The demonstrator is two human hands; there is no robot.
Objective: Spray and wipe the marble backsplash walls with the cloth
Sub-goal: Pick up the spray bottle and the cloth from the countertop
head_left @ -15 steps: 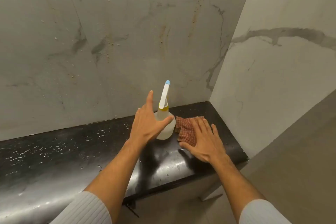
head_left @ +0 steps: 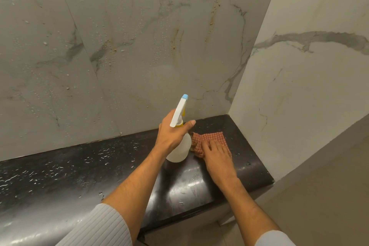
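Two hands: left (head_left: 173, 136) grips spray bottle (head_left: 179, 150), hiding its neck; right (head_left: 216, 156) flat, half-covering cloth (head_left: 207, 139).

Two pale marble walls (head_left: 139, 46) meet at a corner on the right — grey veins and rusty streaks run across them, with droplets beading the back one. Below sits a glossy black counter (head_left: 60, 175), flecked white, catching glare. A beige floor (head_left: 329, 195) shows lower right.

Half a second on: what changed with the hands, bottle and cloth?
The left hand closed on the spray bottle, gripping its neck; the bottle now leans, seemingly starting to lift. The right hand still lies flat on the checked cloth, which has not moved on the black counter.
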